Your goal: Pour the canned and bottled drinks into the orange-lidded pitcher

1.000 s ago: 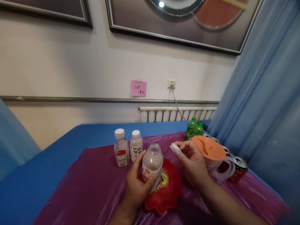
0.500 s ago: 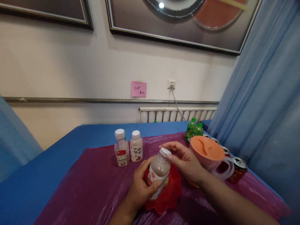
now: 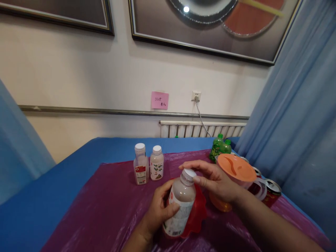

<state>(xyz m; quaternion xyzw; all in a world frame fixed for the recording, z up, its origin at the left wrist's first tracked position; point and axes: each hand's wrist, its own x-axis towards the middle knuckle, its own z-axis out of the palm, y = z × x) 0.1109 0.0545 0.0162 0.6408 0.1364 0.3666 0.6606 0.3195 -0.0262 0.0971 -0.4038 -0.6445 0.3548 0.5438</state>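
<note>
My left hand [image 3: 160,210] grips a clear plastic bottle [image 3: 181,206] of pale drink around its middle, tilted a little to the right over a red scalloped bowl [image 3: 199,213]. The fingers of my right hand [image 3: 212,178] are closed around the bottle's white cap [image 3: 189,173], which sits on the bottle's neck. Two more small bottles with white caps, one with a red label [image 3: 141,164] and one with a leaf print [image 3: 156,163], stand upright behind on the purple plastic sheet [image 3: 110,206].
A jug with an orange lid [image 3: 236,169] stands to the right, with red cans [image 3: 271,190] and green bottles [image 3: 219,147] behind it. The table has a blue cover [image 3: 52,189]. Blue curtains [image 3: 301,115] hang at the right; a radiator [image 3: 202,129] lines the wall.
A second ago my right hand held the cap apart from the open bottle. The cap now sits on the bottle's neck under my right fingers, and the bottle has come nearer.
</note>
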